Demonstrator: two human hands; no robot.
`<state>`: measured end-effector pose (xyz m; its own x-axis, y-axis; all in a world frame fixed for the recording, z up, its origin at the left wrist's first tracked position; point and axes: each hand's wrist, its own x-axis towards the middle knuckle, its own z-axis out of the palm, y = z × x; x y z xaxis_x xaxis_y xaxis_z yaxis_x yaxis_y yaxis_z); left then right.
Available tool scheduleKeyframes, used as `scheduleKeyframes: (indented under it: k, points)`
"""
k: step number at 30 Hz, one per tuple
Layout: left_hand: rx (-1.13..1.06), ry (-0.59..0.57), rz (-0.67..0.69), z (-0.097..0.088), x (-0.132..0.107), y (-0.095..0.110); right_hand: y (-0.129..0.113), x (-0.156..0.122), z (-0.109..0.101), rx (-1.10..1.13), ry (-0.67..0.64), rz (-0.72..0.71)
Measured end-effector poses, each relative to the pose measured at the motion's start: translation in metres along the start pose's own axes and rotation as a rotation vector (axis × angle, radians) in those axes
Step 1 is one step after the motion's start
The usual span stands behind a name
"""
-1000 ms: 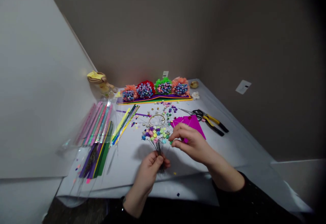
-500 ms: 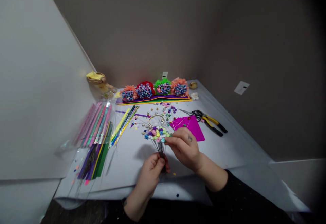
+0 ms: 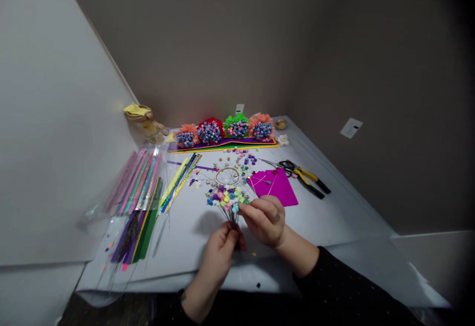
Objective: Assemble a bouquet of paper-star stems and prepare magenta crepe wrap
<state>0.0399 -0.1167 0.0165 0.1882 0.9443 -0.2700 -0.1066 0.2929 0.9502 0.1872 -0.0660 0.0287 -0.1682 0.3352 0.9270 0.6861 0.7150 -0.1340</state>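
Observation:
My left hand (image 3: 221, 247) is closed around the thin wire stems of a bunch of paper stars (image 3: 227, 197) and holds it upright above the table. The small puffy stars are pink, yellow, purple, blue, white and green. At the bunch's lower right edge, my right hand (image 3: 265, 219) has its thumb and fingers pinched at a light blue paper star (image 3: 235, 208). The fingertips partly hide what they grip. Just beyond the bunch lies a thin ring (image 3: 227, 168), with loose stars (image 3: 253, 160) scattered around it.
Magenta paper (image 3: 285, 187), scissors (image 3: 276, 163) and yellow-black pliers (image 3: 311, 180) lie to the right. Finished star bouquets (image 3: 211, 132) line the back. Bagged paper strips (image 3: 137, 180) and loose strips (image 3: 148, 237) are on the left. A wicker item (image 3: 138, 113) stands in the back left corner.
My right hand has shifted slightly down and left, its fingers still at the bunch's right edge. My left hand keeps its grip on the stems.

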Motion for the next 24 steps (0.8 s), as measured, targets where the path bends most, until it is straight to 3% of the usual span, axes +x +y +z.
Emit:
scheduleKeyframes:
  k: [3, 6, 8, 10, 14, 17, 20, 24]
  points:
    - [0.049, 0.046, 0.041, -0.011, 0.003, -0.003, 0.007, -0.006, -0.006, 0.123, 0.062, 0.117]
    - [0.002, 0.119, 0.058, -0.025, 0.009, -0.007, 0.028, -0.009, -0.015, 0.147, 0.067, 0.39]
    - [-0.027, 0.17, 0.079, -0.033, 0.015, -0.004, 0.048, -0.005, -0.018, 0.14, -0.07, 0.576]
    - [-0.045, 0.209, 0.117, -0.037, 0.023, 0.005, 0.067, 0.001, -0.016, 0.171, -0.301, 0.676]
    - [-0.047, 0.201, 0.175, -0.034, 0.042, 0.036, 0.091, 0.014, 0.004, 0.262, -0.814, 0.582]
    - [-0.034, 0.152, 0.204, -0.03, 0.062, 0.055, 0.091, 0.021, 0.023, 0.279, -1.096, 0.405]
    - [-0.039, 0.112, 0.223, -0.027, 0.085, 0.06, 0.088, 0.022, 0.038, 0.219, -1.231, 0.257]
    - [-0.029, 0.121, 0.182, -0.029, 0.114, 0.048, 0.088, 0.02, 0.045, 0.2, -1.226, 0.201]
